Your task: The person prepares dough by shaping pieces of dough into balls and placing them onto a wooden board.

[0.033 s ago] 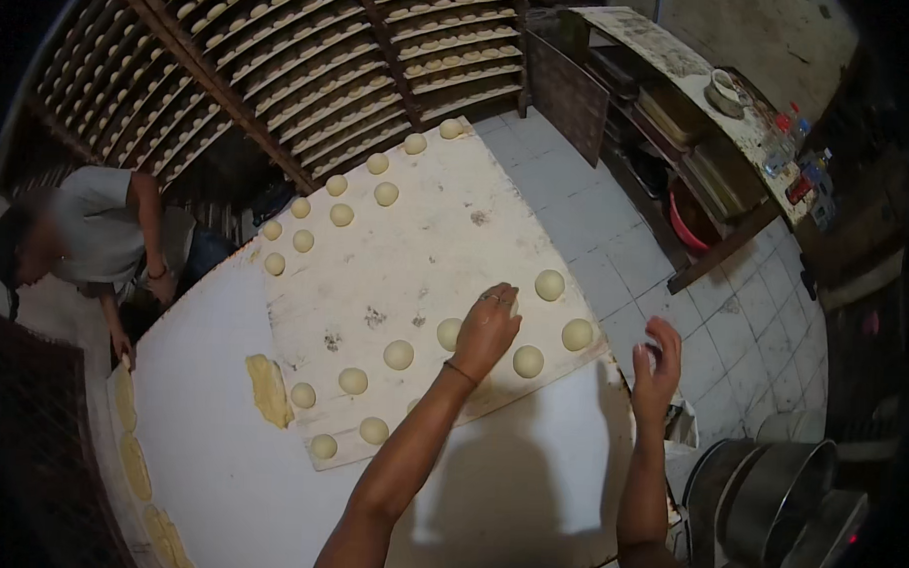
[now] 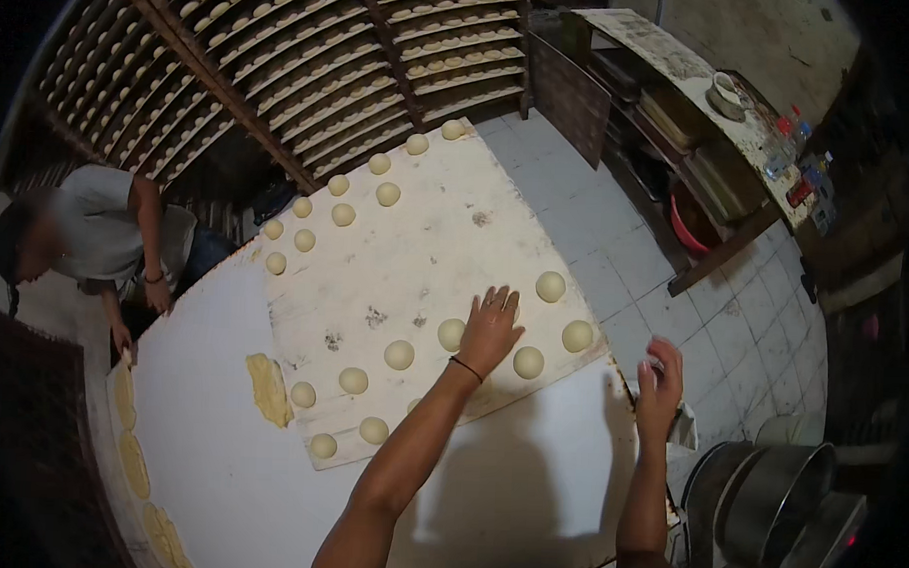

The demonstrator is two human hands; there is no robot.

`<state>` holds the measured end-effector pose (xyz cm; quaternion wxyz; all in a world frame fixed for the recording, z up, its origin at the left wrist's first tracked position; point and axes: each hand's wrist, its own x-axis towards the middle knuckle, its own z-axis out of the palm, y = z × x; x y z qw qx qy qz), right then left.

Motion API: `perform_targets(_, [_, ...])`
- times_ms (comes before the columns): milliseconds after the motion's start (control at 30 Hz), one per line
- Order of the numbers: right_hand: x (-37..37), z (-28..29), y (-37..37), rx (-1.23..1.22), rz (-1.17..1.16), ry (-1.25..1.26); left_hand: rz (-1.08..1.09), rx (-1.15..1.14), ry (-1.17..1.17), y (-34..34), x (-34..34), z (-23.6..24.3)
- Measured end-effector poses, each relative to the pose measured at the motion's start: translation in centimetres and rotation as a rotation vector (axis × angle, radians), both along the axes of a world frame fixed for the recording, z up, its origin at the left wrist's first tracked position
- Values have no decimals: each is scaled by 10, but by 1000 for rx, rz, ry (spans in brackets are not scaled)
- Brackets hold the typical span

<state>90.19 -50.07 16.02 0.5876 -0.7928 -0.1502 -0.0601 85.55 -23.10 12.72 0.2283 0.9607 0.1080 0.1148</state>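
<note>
Round pale dough balls stand in rows on a floured wooden board (image 2: 426, 253). Over the near-right part of the board my left hand (image 2: 492, 330) lies palm down, fingers stretched forward. A dough ball seems to be mostly hidden beneath it. One dough ball (image 2: 452, 334) sits just left of that hand, another (image 2: 550, 285) beyond it to the right, and a third (image 2: 528, 363) on its near-right side. My right hand (image 2: 659, 384) hangs in the air past the table's right edge. Its fingers are loosely bent and apart, with nothing in them.
A flattened dough piece (image 2: 269, 390) lies left of the board on the white table (image 2: 198, 455). At the far left a co-worker (image 2: 126, 222) handles one of several dough strips (image 2: 134, 465). Racks of dough (image 2: 311, 99) stand behind; metal pots (image 2: 767, 515) are at the lower right.
My left hand's fingers have straightened and spread a little. My right hand has sunk slightly toward me. The co-worker's nearer hand has come down closer to the table's edge.
</note>
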Motion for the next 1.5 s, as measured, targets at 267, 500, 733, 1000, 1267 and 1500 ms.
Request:
perform_targets(267, [-89, -26, -54, 122, -127, 404, 300, -170, -108, -20, -195, 69])
perform_targets(500, [-123, 24, 62, 127, 274, 289, 754, -483, -32, -85, -468, 43])
perform_targets(733, [-245, 50, 183, 21, 634, 202, 1203, -585, -249, -43, -708, 27])
perform_targets(1000, [-440, 43, 236, -141, 611, 275, 1660, -1096, -1568, 158, -956, -24])
perform_targets(1267, [-524, 71, 315, -206, 685, 140, 2170, -405, -1275, 337, -1125, -103])
perform_targets(1500, [-532, 99, 283, -250, 476, -24, 2330, -568, -663, 406, -1137, -117])
